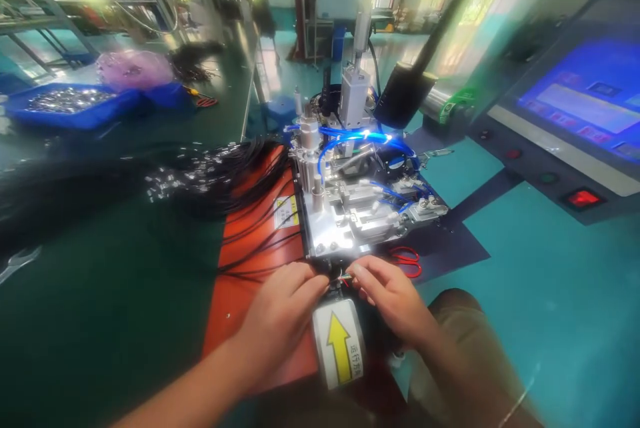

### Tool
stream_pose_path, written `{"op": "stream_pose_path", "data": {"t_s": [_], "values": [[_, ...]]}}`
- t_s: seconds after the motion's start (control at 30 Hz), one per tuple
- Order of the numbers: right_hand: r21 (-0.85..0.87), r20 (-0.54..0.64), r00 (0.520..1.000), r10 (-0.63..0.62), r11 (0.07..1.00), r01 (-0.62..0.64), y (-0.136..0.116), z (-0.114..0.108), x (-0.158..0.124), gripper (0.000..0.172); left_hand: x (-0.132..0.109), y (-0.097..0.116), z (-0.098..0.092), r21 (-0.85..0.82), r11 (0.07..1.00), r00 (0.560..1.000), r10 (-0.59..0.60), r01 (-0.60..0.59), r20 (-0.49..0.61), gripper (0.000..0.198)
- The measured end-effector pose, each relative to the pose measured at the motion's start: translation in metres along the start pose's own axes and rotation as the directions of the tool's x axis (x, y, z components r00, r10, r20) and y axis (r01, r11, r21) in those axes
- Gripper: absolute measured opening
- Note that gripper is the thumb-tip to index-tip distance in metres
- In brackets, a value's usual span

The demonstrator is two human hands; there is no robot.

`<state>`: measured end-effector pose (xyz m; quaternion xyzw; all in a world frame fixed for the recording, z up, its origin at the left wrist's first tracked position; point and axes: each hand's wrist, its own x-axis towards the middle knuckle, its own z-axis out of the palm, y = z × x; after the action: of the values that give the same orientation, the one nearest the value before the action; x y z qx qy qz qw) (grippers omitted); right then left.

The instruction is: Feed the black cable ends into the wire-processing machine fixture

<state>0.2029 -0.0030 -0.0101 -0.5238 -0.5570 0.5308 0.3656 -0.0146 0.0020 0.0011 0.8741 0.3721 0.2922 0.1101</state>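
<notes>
My left hand (293,298) is closed, thumb and forefinger pinched on a thin black cable at the front of the machine (333,231). Fine coloured wires (344,277) fan out of the cable's end into the gap between my hands. Closed as well, my right hand (387,295) has its fingertips on the free ends of these wires. Both hands are just above a white plate (339,348) with a yellow arrow. Other black cables (250,198) lie across the orange-red surface (240,328) left of the machine.
Red-handled scissors (409,260) lie right of the machine. A lit control screen (585,101) stands at right, above buttons. Blue air tubes (370,135) arch over the metal parts. At left are a blue tray (65,111) of small shiny parts and a wrench (20,261).
</notes>
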Motion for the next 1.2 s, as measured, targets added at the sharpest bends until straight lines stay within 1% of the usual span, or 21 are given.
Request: {"op": "stream_pose_path", "data": {"t_s": [0.13,0.3,0.47,0.63,0.87,1.07,1.2], "values": [[0.002,0.017,1.0,-0.022,1.0,0.022,0.0,-0.001,0.0,0.03,0.0,0.0,0.001,-0.009,1.0,1.0,0.001,-0.001,0.007,0.019],[-0.08,0.023,0.998,-0.059,0.995,0.061,-0.004,-0.001,0.0,0.026,0.001,-0.001,0.001,0.009,1.0,1.0,0.014,-0.014,0.007,0.018],[-0.13,0.027,0.996,-0.085,0.988,0.088,-0.003,0.0,0.004,0.027,0.001,-0.001,0.002,0.044,0.999,1.0,0.021,-0.02,-0.015,0.017],[-0.095,0.03,0.998,-0.054,0.994,0.056,0.001,0.001,0.004,0.031,0.002,0.0,0.002,0.068,0.997,1.0,0.021,-0.021,0.004,0.02],[-0.145,0.016,0.998,-0.057,0.988,0.059,0.004,0.003,0.004,0.03,0.003,-0.001,0.002,0.085,0.996,1.0,0.031,-0.031,0.0,0.021],[-0.149,0.01,0.998,-0.054,0.987,0.055,0.008,0.006,0.005,0.03,0.001,-0.003,0.004,0.051,0.997,0.998,0.062,-0.06,-0.029,0.02],[-0.167,0.005,0.999,-0.051,0.985,0.052,0.008,0.007,0.006,0.029,0.001,-0.003,0.003,0.015,0.999,0.999,0.044,-0.044,-0.016,0.023]]}}
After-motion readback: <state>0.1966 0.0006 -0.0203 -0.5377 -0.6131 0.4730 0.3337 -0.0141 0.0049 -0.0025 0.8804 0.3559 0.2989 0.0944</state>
